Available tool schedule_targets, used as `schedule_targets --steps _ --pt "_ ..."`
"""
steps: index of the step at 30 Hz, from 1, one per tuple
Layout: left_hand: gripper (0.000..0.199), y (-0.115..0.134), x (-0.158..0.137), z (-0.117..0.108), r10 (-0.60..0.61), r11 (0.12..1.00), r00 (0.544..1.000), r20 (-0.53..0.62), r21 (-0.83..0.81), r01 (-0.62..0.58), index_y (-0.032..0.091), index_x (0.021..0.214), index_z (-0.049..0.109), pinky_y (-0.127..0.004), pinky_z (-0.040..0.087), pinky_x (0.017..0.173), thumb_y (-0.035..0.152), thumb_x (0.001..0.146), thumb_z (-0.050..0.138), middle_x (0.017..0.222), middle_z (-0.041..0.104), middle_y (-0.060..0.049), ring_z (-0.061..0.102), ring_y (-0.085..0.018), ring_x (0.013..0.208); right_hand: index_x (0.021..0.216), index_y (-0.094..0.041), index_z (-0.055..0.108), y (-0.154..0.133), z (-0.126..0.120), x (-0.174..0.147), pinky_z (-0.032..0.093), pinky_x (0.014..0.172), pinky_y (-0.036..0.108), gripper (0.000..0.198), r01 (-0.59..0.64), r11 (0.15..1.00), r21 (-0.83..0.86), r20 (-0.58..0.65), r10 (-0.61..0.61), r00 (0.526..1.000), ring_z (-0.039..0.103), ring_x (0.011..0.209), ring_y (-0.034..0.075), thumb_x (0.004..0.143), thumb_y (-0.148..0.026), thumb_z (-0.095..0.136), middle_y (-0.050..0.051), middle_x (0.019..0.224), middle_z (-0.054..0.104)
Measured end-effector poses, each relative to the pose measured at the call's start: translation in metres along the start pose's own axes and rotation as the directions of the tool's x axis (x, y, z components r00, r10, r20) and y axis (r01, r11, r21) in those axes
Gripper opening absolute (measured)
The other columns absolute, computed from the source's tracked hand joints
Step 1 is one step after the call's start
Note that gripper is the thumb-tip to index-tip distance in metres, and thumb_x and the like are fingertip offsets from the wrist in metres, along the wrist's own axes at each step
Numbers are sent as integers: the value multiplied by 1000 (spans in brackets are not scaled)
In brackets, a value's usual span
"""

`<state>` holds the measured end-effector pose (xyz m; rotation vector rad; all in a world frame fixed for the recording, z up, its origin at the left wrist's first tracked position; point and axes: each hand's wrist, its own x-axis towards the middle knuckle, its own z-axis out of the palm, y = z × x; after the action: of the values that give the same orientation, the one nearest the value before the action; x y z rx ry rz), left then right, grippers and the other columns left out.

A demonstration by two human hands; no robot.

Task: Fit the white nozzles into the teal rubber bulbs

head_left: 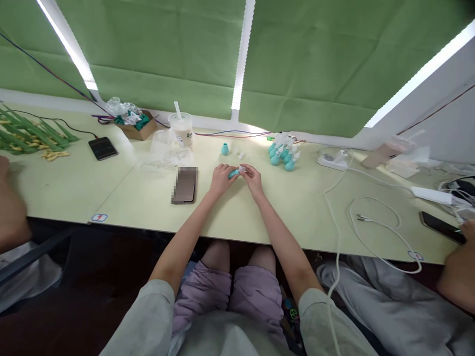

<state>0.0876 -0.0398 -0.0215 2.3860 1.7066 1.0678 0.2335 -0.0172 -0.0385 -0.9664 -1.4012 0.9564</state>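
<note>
My left hand is closed around a small teal rubber bulb, which lies tilted between my hands. The fingers of my right hand pinch a clear whitish piece at the bulb's right end; whether it is seated in the bulb I cannot tell. Just beyond my hands a teal bulb with an open neck stands upright. Some small white nozzles lie to the right of it. Farther right, several teal bulbs with white nozzles stand in a cluster.
A phone lies left of my hands. Behind it are a crumpled plastic bag, a drink cup with a straw and a cardboard box. A power strip and white cables lie right. People sit at both sides.
</note>
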Motion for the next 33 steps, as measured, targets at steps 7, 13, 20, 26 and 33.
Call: schedule_targets --steps 7,13,20,26,33 --pt "24 -16 -4 19 48 996 996 70 67 -53 21 106 67 -36 42 81 33 89 54 94 66 -8 54 -24 95 89 -27 74 5 -17 2 45 83 34 20 254 785 -566 95 -244 965 64 90 18 88 -33 55 2 107 69" --pt "24 -21 -2 23 75 994 993 90 77 -82 20 106 67 -37 43 81 29 88 54 95 65 -9 51 -25 96 90 -24 72 5 -15 -3 37 83 34 21 347 559 -753 205 -303 931 60 91 17 92 -27 52 3 111 66" --pt "21 -17 -3 21 120 981 973 198 127 -147 20 99 68 -39 43 78 20 85 53 99 63 -12 50 -26 99 89 -22 67 4 -21 -2 32 82 37 15 391 437 -810 324 -223 919 52 99 23 91 -24 53 7 106 63" --pt "22 -17 -3 20 131 983 968 213 96 -154 20 100 68 -39 42 82 20 85 53 100 62 -12 49 -27 102 91 -20 63 11 -22 0 30 84 38 16 382 451 -807 342 -171 924 52 99 24 93 -21 48 9 104 63" --pt "26 -18 -3 19 131 985 973 189 87 -149 20 108 66 -39 42 84 26 88 51 102 63 -11 48 -26 102 91 -20 56 16 -18 3 32 86 36 19 245 643 -726 263 -69 962 57 90 19 94 -18 37 6 99 64"
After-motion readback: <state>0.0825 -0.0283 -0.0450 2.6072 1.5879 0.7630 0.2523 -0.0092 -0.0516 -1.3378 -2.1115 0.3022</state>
